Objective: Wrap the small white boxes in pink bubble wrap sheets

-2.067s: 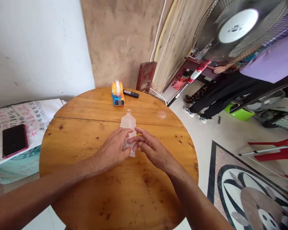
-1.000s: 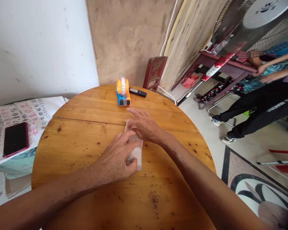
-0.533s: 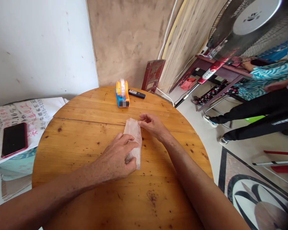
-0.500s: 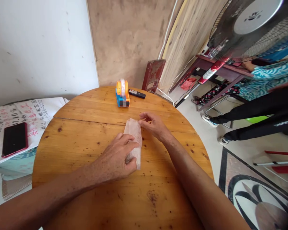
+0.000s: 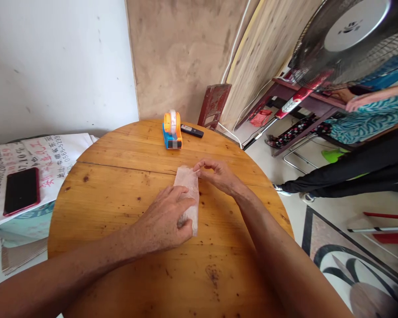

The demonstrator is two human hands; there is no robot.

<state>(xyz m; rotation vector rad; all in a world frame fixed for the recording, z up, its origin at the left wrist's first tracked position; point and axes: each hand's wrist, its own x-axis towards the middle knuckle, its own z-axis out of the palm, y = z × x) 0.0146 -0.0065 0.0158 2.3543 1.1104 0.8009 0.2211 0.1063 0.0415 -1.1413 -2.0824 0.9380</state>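
A pale, see-through wrapped packet (image 5: pixel 186 176), with a surface like bubble wrap, lies lengthwise on the round wooden table (image 5: pixel 112 203). My left hand (image 5: pixel 169 214) holds it down from the left, with bent fingers across its middle and the thumb near its lower end. Part of the packet is hidden under that hand. At the upper right corner of the packet, my right hand (image 5: pixel 215 176) is closed in a pinch, thumb and forefinger together at the edge. Beyond both hands stands a blue and orange tape dispenser (image 5: pixel 172 131) with a roll of tape in it.
A dark handheld device (image 5: pixel 192 131) lies behind the dispenser. At left, a black phone (image 5: pixel 21 191) rests on printed sheets (image 5: pixel 66 150). A wooden chair (image 5: pixel 215 105) stands behind the table. On the right are a large fan (image 5: pixel 354 33) and people by a dark red desk (image 5: pixel 318 98).
My right thumb and forefinger have come together at the packet's upper corner. My left hand keeps its place on the packet. At right, the person in black trousers has shifted their legs.
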